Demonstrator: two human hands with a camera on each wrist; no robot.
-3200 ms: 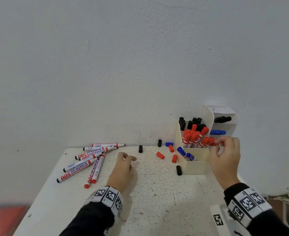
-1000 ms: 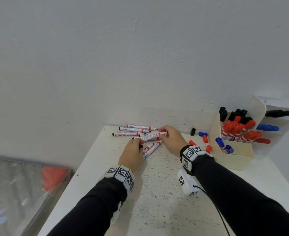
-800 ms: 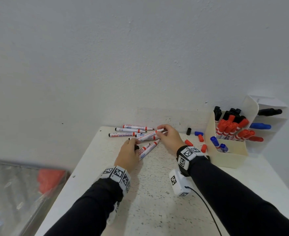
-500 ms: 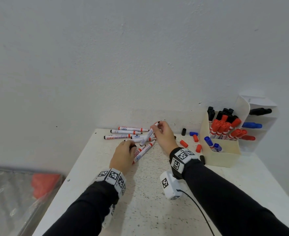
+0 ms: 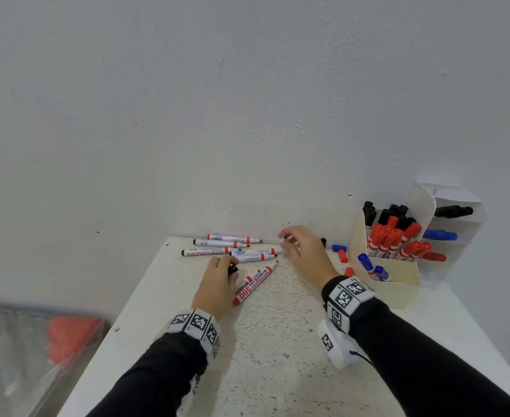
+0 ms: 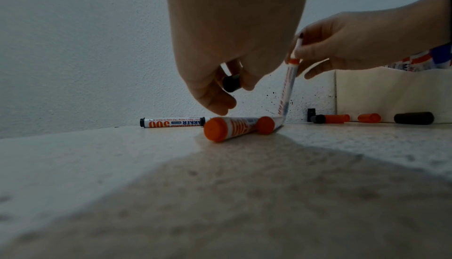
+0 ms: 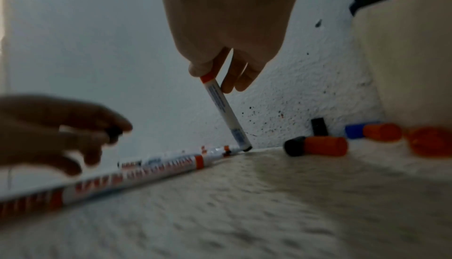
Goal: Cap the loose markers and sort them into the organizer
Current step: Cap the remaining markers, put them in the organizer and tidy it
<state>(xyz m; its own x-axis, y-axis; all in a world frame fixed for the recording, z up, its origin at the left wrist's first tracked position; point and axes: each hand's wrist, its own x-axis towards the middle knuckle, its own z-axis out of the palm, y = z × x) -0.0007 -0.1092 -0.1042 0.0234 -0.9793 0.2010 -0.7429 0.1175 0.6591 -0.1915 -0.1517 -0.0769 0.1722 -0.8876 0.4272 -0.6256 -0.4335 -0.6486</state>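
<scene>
Several uncapped white markers [image 5: 217,245] lie at the table's back left, two more [image 5: 252,285] beside my left hand. My left hand [image 5: 232,266] pinches a black cap [image 6: 231,83] just above the table. My right hand [image 5: 285,240] pinches one marker [image 7: 225,108] near its tip end. That marker stands tilted, with its black bottom end on the table. The cream organizer [image 5: 398,291] at the right holds capped red, black and blue markers. Loose red caps [image 5: 342,255], a blue cap [image 5: 338,247] and a black cap [image 7: 319,128] lie by it.
The white wall [image 5: 247,115] runs along the table's back edge. A white shelf unit [image 5: 458,200] with a black, a blue and a red marker stands behind the organizer. Left of the table [image 5: 262,341], lower down, lies something red under clear plastic [image 5: 70,335].
My right hand came over from the organizer to the pile, took one marker by its tip end and tilted it up. My left hand has kept the black cap in its fingers.
</scene>
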